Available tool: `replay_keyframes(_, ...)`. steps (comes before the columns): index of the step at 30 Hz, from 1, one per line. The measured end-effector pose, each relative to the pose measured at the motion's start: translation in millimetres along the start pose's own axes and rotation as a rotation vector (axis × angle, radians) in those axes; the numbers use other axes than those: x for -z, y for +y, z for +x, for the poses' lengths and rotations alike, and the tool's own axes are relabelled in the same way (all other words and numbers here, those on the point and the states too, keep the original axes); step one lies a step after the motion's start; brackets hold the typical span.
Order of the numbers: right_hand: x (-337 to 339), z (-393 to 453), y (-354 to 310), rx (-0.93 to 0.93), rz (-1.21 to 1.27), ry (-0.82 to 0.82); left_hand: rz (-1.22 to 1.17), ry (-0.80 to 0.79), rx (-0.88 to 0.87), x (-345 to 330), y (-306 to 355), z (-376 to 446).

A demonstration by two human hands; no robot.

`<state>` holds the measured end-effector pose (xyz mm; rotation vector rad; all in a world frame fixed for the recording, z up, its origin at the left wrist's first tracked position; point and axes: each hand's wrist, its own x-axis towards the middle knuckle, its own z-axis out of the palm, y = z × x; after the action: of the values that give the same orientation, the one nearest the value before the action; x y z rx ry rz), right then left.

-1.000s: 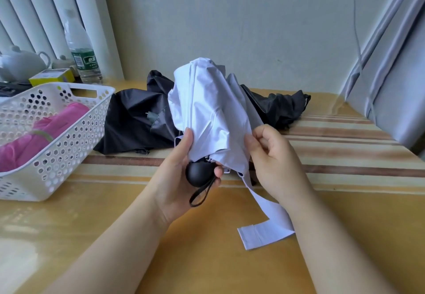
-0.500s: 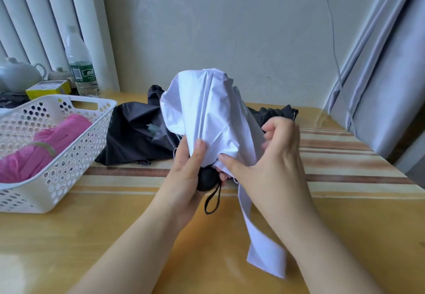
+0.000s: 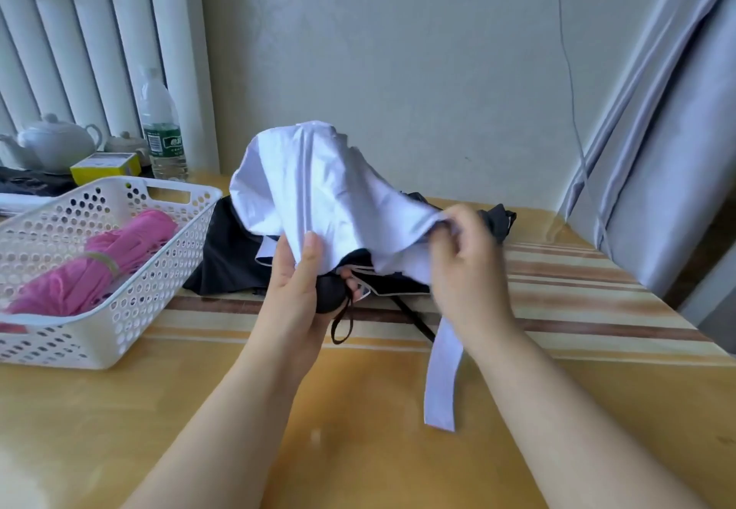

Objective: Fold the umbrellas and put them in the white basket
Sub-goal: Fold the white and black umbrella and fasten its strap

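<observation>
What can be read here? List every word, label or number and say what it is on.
Nothing can be read with certainty.
Bottle: its green label carries white marks and small print, too blurred to read.
Yellow box: its pale top face shows no legible text.
White umbrella, pink umbrella, basket, teapot: no print visible.

A home: teapot (image 3: pixel 55 144), curtain (image 3: pixel 673 142), wooden table (image 3: pixel 358 421).
</observation>
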<state>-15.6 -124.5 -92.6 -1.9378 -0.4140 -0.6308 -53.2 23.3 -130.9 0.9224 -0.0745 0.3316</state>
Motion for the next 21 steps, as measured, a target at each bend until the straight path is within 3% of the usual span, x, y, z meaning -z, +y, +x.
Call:
replay_keyframes(2,1,11,7,-0.106,0.128,0.027,-0.022,0.055,0.004,4,0,3)
replay_keyframes(4,-5,8,16,-0.111,0.035,-0.134,-0.012,0.079,0.003,8,0,4)
replay_keyframes(6,-15,1,24,0.011,-0.164,-0.168,0.04,0.076,-0.009,11,-1,6)
replay_keyframes(8,-21,-2,26,0.113,-0.313,-0.104,0.126,0.071,-0.03,11,-1,6)
replay_keyframes(13,-11,7,36,-0.007,0.027,0.169,0.139,0.13,-0.025,13,-7,10)
replay_keyframes(16,-11,4,49,0.116,-0.095,0.22,0.12,0.133,0.022,13,-12,13)
replay_keyframes(18,-7,2,57,0.209,-0.258,0.208,0.114,0.132,0.045,13,-13,13)
replay_keyframes(21,-2,2,58,0.05,-0.084,-0.057,0.142,0.106,0.061,14,-12,13)
